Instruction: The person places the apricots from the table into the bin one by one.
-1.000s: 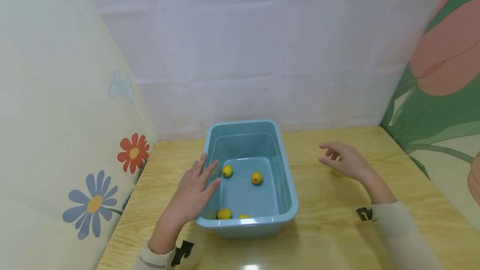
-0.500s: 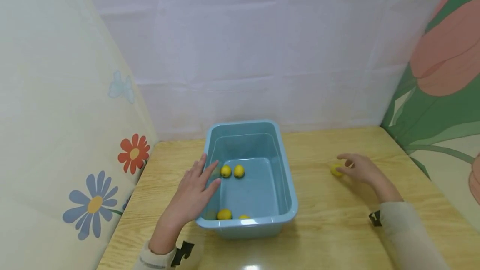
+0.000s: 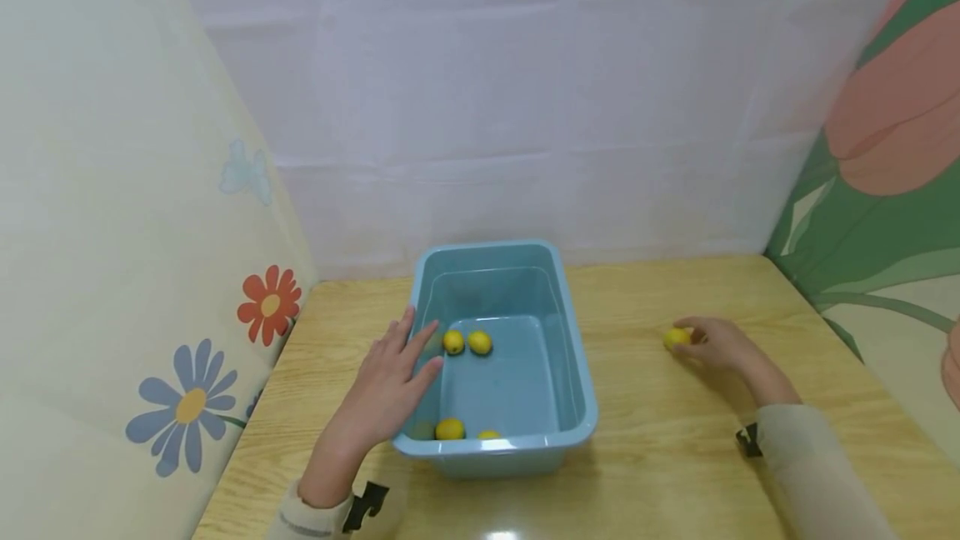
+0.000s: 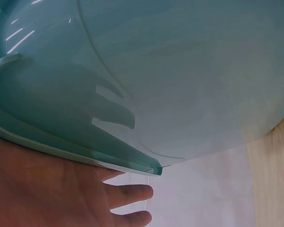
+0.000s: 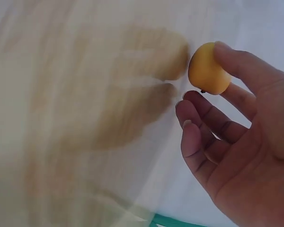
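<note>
A blue plastic basin [image 3: 525,442] stands on the table. My left hand [image 3: 386,386] lies along its left rim with fingers spread; in the left wrist view the palm and fingers [image 4: 128,193] are against the outside of the wall [image 4: 189,85]. To the right of the basin, my right hand [image 3: 722,346] pinches a small yellow fruit [image 3: 677,339] between thumb and index finger, close over the table. In the right wrist view this fruit [image 5: 206,71] is rounded, with a small dark stem nub, and the other fingers curl loosely below it.
Inside the basin, two yellow fruits [image 3: 480,343] sit side by side near the left wall, and two more [image 3: 450,429] lie by the near wall, one partly hidden by the rim. The wooden table [image 3: 645,457] meets a white cloth backdrop [image 3: 465,107] behind.
My right hand has moved down and right to the fruit on the table and now pinches it. One fruit in the basin has rolled left beside another. The left hand stays put.
</note>
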The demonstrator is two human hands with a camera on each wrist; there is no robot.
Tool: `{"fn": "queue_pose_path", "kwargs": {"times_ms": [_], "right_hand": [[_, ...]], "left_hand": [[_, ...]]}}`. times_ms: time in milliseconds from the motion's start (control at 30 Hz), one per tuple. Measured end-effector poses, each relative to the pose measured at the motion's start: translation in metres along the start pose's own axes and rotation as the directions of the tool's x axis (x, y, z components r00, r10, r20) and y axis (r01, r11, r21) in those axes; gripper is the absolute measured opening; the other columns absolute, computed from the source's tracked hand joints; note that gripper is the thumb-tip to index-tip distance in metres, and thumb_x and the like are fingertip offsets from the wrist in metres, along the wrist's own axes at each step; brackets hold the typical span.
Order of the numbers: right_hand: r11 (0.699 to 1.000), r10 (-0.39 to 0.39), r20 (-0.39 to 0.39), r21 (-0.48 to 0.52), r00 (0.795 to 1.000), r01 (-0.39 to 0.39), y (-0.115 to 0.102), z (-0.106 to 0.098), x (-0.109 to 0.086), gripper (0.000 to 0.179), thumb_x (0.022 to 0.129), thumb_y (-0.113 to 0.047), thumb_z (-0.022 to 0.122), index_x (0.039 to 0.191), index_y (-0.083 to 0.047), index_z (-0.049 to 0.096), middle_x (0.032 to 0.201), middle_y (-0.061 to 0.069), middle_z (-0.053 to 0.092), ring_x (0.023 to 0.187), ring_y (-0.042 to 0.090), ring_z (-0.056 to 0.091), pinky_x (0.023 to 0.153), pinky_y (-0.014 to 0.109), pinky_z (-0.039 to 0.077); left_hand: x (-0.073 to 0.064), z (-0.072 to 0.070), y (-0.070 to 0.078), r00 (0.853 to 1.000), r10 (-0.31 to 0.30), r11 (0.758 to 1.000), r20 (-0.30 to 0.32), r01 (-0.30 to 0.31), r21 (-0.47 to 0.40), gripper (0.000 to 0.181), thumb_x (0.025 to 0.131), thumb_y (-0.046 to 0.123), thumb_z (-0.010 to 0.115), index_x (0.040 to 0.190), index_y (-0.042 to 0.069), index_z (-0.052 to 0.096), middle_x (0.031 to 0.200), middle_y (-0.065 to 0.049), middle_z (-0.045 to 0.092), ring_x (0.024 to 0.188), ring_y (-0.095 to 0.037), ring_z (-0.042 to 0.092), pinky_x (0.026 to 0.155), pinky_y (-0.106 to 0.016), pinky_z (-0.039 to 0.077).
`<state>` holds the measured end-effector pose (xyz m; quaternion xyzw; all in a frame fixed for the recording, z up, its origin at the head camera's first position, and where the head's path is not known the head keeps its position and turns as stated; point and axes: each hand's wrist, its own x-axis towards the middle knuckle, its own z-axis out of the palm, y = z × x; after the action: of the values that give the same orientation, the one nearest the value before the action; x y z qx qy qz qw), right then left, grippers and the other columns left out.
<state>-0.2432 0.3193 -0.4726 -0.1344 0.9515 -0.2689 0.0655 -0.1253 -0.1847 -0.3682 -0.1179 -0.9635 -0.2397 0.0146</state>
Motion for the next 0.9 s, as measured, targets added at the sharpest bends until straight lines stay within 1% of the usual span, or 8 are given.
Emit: {"fn": "queue_pose_path", "kwargs": {"times_ms": [133, 267, 433, 533, 667, 900], "right_hand": [[1.000, -0.004, -0.013, -0.013, 1.000, 0.004, -0.006, -0.002, 0.000, 0.051, 0.095, -0.026, 0.072, 0.131, 0.006, 0.059, 0.106, 0.028, 0.067, 0.096, 0.042, 0.064, 0.079, 0.054, 0.054], [1.000, -0.017, -0.029, -0.015, 0.999, 0.016, -0.015, -0.005, 0.001, 0.050, 0.096, -0.028, 0.071, 0.132, 0.006, 0.060, 0.106, 0.027, 0.067, 0.097, 0.041, 0.065, 0.080, 0.054, 0.054], [0.999, -0.049, -0.066, -0.011, 0.997, 0.048, -0.031, -0.009, -0.001, 0.049, 0.097, -0.029, 0.069, 0.132, 0.005, 0.061, 0.106, 0.026, 0.069, 0.098, 0.041, 0.066, 0.083, 0.057, 0.054], [0.998, -0.070, -0.089, -0.016, 0.994, 0.069, -0.042, -0.012, -0.002, 0.050, 0.097, -0.031, 0.069, 0.132, 0.004, 0.061, 0.104, 0.023, 0.070, 0.095, 0.037, 0.067, 0.082, 0.055, 0.055], [0.996, -0.087, -0.102, -0.007, 0.991, 0.086, -0.056, -0.015, -0.005, 0.051, 0.098, -0.033, 0.069, 0.133, 0.003, 0.061, 0.100, 0.016, 0.071, 0.091, 0.030, 0.066, 0.078, 0.050, 0.056], [0.995, -0.101, -0.124, 0.012, 0.987, 0.104, -0.082, -0.022, -0.014, 0.052, 0.097, -0.033, 0.070, 0.135, 0.002, 0.061, 0.102, 0.013, 0.071, 0.091, 0.025, 0.065, 0.076, 0.044, 0.055]], "left_hand": [[0.001, 0.000, 0.000, 1.000, 0.003, 1.000, -0.004, -0.003, -0.004, 0.059, 0.108, 0.045, 0.044, 0.159, 0.017, 0.035, 0.171, -0.012, 0.007, 0.154, -0.044, 0.007, 0.119, -0.070, 0.010], [0.002, 0.001, 0.001, 1.000, -0.002, 1.000, 0.000, 0.002, -0.006, 0.058, 0.107, 0.042, 0.045, 0.159, 0.017, 0.035, 0.171, -0.011, 0.007, 0.154, -0.044, 0.007, 0.119, -0.069, 0.010], [0.001, 0.001, 0.001, 1.000, 0.003, 1.000, 0.001, -0.003, -0.008, 0.060, 0.107, 0.047, 0.043, 0.159, 0.017, 0.035, 0.171, -0.011, 0.006, 0.154, -0.045, 0.007, 0.118, -0.070, 0.010], [0.000, 0.001, 0.001, 1.000, 0.007, 1.000, 0.001, -0.007, -0.007, 0.061, 0.107, 0.049, 0.041, 0.159, 0.017, 0.035, 0.171, -0.011, 0.006, 0.154, -0.045, 0.007, 0.118, -0.070, 0.010], [0.001, 0.001, 0.000, 1.000, 0.004, 1.000, 0.005, -0.004, -0.005, 0.061, 0.107, 0.049, 0.041, 0.159, 0.018, 0.034, 0.171, -0.011, 0.006, 0.154, -0.044, 0.007, 0.118, -0.070, 0.010], [0.001, 0.000, 0.000, 1.000, 0.010, 1.000, 0.010, -0.010, -0.010, 0.061, 0.107, 0.049, 0.041, 0.159, 0.018, 0.034, 0.171, -0.011, 0.005, 0.154, -0.044, 0.007, 0.118, -0.070, 0.010]]}}
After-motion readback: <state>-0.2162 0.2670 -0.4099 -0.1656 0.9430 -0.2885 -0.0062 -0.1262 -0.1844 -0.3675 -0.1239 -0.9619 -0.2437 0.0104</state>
